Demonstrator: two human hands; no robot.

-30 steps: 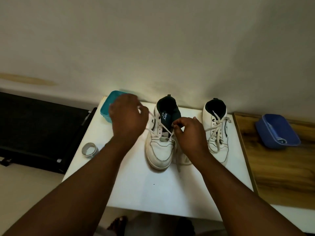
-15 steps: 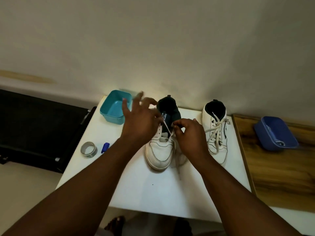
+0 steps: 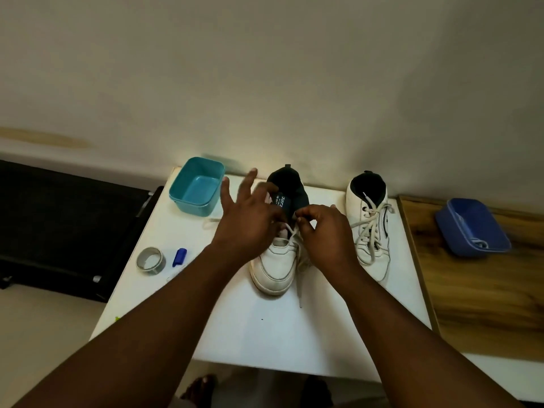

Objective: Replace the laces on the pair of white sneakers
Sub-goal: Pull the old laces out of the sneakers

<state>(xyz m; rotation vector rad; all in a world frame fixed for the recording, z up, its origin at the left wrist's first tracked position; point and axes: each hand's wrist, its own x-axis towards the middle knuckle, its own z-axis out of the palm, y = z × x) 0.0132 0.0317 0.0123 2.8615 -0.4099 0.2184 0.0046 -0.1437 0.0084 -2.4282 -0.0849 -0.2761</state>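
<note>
Two white sneakers are set on a white table (image 3: pixel 265 334), toes toward the person. The left sneaker (image 3: pixel 276 266) is being worked on; the right sneaker (image 3: pixel 372 228) is stood apart from it, fully laced, its lace ends loose over the upper.

The right hand (image 3: pixel 326 234) is held over the left sneaker's inner side, fingers curled, and a lace (image 3: pixel 291 231) is pinched between thumb and forefinger near the tongue. The lace is seen crossing the eyelets below the pinch; one tail (image 3: pixel 301 287) is trailed down over the toe side onto the table.

The left hand (image 3: pixel 250 222) is held over the sneaker's outer side, fingers spread and mostly straight, two raised toward the wall. Nothing is seen gripped in it; whether the thumb side touches the lace cannot be told, since it is hidden by the hand. Another lace end (image 3: pixel 210 223) is laid on the table left of that hand.

A teal tub (image 3: pixel 197 187) is placed at the table's far left corner. A tape roll (image 3: pixel 150 260) and a blue cap (image 3: pixel 179 257) are laid side by side near the left edge. A blue tray (image 3: pixel 474 228) is set on a wooden top (image 3: pixel 485 304) to the right.
</note>
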